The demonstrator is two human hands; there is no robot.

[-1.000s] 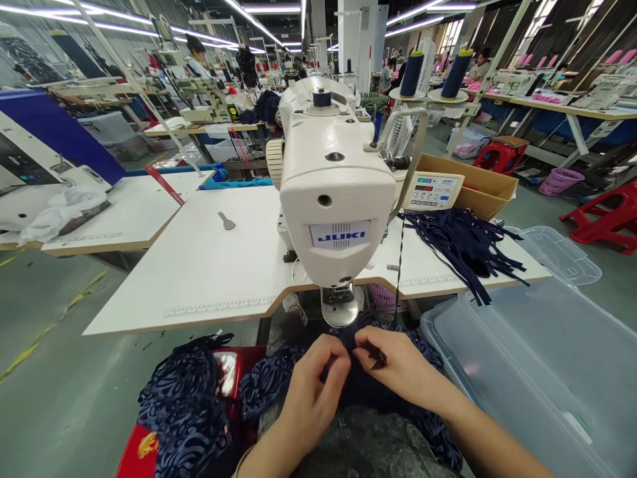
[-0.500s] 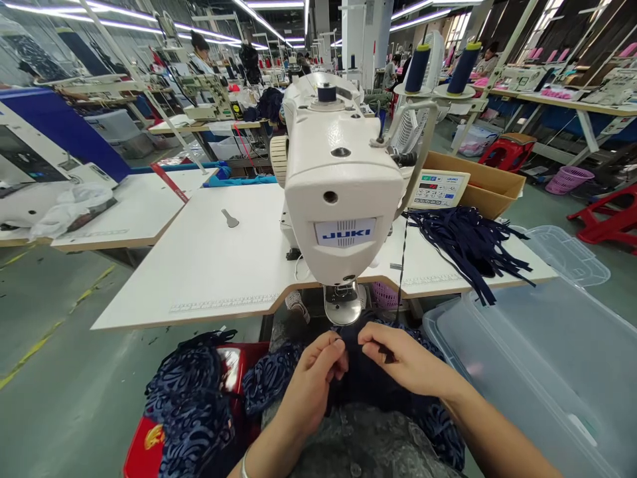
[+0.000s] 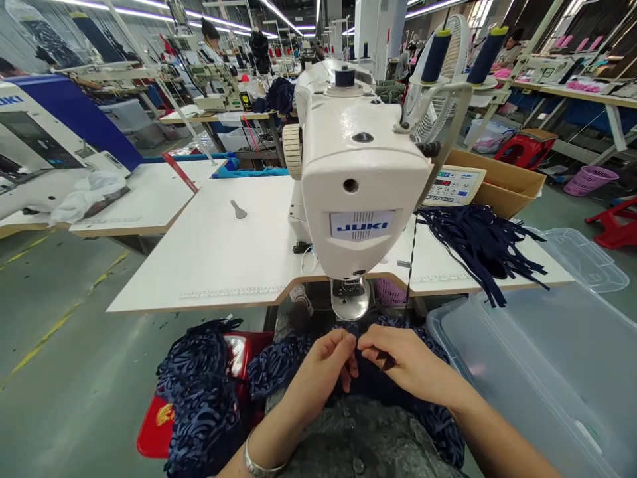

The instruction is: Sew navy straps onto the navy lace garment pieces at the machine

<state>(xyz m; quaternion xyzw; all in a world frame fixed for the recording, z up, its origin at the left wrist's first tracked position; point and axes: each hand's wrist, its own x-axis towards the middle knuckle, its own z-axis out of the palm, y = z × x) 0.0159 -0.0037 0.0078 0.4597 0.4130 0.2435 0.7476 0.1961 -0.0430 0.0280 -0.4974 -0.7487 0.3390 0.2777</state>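
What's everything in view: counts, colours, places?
JUKI sewing machine: one, white, centre
Worktable: one, white, beneath
Thread cones: two, navy, upper right
Control panel: one, cream, machine's right
Fabric strips: many, navy, worktable right
Cardboard box: one, brown, behind strips
Paddle-shaped piece: one, grey, worktable left
Nearest stool: one, red, lower left
Patterned fabric: uncounted, blue, lower left and centre
Plastic bin: one, translucent, lower right
Other machines: several, mostly pale, around
Left hand, right hand: two, lower centre

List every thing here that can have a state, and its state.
Dark fabric: crumpled
Left hand: pinching the fabric
Right hand: curled around a dark object
Sewing machine: cannot tell if running
Control panel: display lit
Cardboard box: open
Navy strips: heaped loosely
Red stool: partly covered
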